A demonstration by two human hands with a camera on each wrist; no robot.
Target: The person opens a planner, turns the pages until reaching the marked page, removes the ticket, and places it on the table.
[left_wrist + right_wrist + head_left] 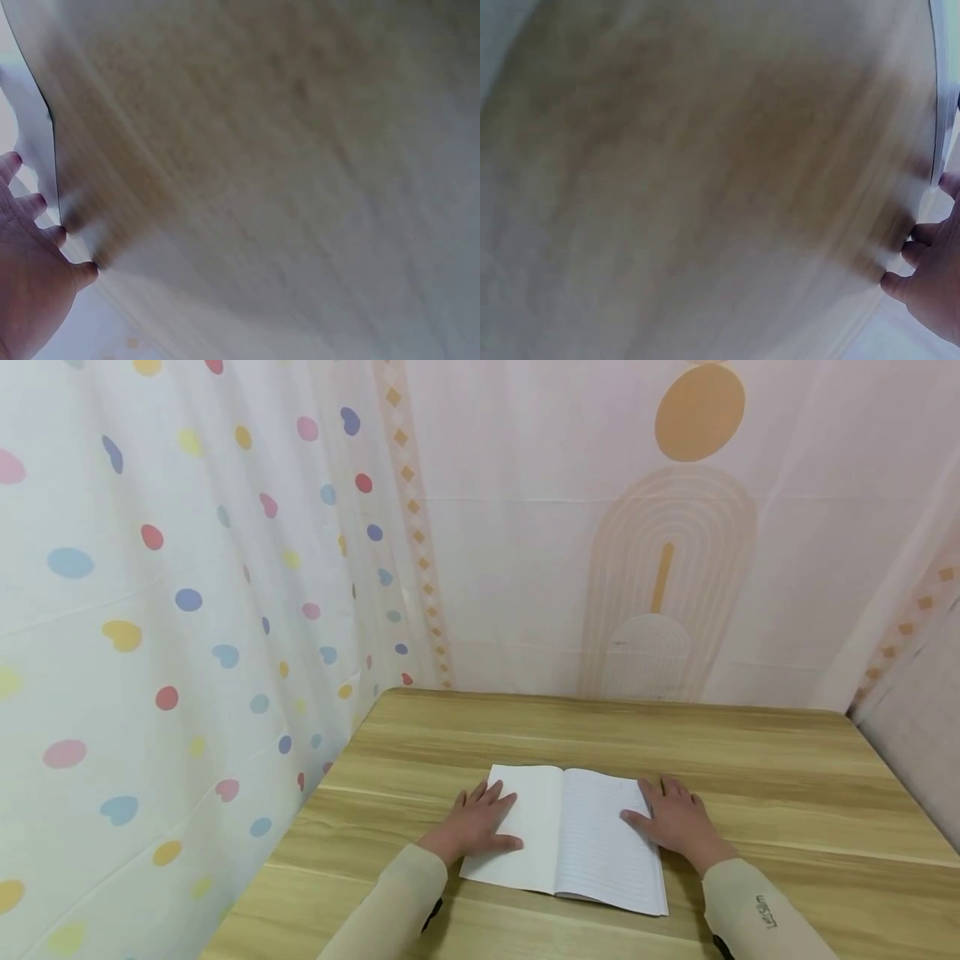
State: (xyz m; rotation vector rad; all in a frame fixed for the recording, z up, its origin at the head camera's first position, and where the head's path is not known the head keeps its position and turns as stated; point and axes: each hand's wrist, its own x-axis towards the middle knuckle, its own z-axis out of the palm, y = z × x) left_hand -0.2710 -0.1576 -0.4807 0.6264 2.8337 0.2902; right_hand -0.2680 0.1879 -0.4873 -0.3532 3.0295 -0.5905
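Note:
An open notebook (596,852) lies on the wooden table, its left page blank and its right page lined. My left hand (480,822) rests with spread fingers on the left page's outer edge, the thumb lying across the paper. On the opposite side my right hand (675,818) lies over the right page's outer edge, thumb on the page and the other fingers reaching toward the tabletop past its upper corner. In the left wrist view the left hand (34,262) shows fingertips down at the table. The right wrist view has the right hand (930,262) at its edge, fingertips likewise down.
The wood-grain table (787,777) extends around the notebook. Behind it hangs a pale curtain (510,568) with arch and diamond prints. A dotted curtain (225,718) borders the left side, and a light wall (918,710) stands at the right.

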